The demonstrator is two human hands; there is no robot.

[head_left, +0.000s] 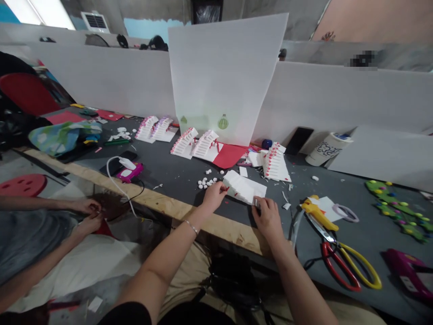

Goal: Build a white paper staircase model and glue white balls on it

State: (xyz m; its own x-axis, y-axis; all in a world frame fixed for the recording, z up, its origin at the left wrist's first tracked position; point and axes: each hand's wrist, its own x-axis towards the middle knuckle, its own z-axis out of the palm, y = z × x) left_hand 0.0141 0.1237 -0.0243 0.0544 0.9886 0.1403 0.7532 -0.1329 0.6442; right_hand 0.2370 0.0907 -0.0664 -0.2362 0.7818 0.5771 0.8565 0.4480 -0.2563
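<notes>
So, on the gray table, the white step piece lies longways, left to right. The right hand touches its right end; I can't tell if it pinches. Just as near, the left hand pinches a tiny red bit by the left end.

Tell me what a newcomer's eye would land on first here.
Probably the big white board standing at the back of the dark table, near the middle. Next would come the large scissors with one red and one yellow handle, lying at the right. Then the white stepped piece at the front, between the left hand and right hand.
</notes>
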